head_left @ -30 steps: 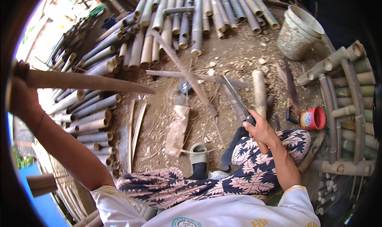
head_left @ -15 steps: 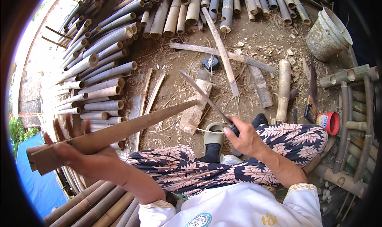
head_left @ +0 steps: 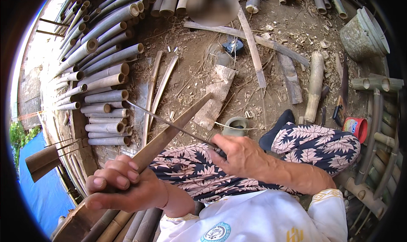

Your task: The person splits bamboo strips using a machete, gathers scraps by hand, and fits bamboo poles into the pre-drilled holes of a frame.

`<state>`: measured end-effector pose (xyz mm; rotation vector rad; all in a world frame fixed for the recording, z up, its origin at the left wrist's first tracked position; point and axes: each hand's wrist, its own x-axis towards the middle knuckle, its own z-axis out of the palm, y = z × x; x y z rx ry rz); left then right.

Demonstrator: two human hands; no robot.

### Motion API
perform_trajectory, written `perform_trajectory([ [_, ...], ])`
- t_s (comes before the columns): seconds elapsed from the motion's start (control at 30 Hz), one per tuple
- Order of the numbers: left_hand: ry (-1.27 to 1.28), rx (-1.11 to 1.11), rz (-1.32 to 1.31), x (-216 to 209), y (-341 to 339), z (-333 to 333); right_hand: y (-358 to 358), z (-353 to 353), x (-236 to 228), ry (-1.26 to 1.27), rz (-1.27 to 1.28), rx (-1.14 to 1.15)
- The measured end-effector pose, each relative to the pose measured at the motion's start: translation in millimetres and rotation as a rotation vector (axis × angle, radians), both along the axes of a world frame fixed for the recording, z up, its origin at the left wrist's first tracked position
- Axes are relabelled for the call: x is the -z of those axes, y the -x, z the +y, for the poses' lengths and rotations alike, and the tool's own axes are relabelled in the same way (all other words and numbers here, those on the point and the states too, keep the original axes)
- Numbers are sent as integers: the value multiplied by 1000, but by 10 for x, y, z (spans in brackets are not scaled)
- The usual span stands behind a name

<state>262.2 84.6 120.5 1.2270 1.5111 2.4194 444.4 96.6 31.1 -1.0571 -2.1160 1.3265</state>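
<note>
My left hand (head_left: 127, 184) is wrapped round a long split bamboo strip (head_left: 163, 142). The strip tapers to a point over the ground ahead, and its wide end passes below my wrist at the lower left. In my right hand (head_left: 239, 157) is a knife with a long thin blade (head_left: 178, 129), gripped by its dark handle. The blade points left and crosses over the strip in front of my left hand; whether it touches is not clear. A short brown bamboo piece (head_left: 42, 161) shows apart from my left hand, before the blue tarp.
Stacked bamboo poles (head_left: 112, 76) line the left and far sides. On the littered ground lie a wooden block (head_left: 216, 98), slats (head_left: 254, 47), a short bamboo log (head_left: 314, 87) and an olive slipper (head_left: 234, 127). A bucket (head_left: 362, 34), a red tub (head_left: 356, 129) and a bamboo frame (head_left: 375, 127) stand right.
My left hand has closed round the strip and come nearer my body. The knife has swung left across the strip. The short bamboo piece now shows apart. One foot has left the slipper.
</note>
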Motion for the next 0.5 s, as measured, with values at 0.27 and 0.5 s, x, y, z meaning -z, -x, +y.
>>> perform_trajectory([
  [0.27,-20,29,-39,-22,106,29,182,229,531,-54,-89,68],
  [0.5,22,-48,-47,-32,345,17,294,375,1092,-48,-125,32],
])
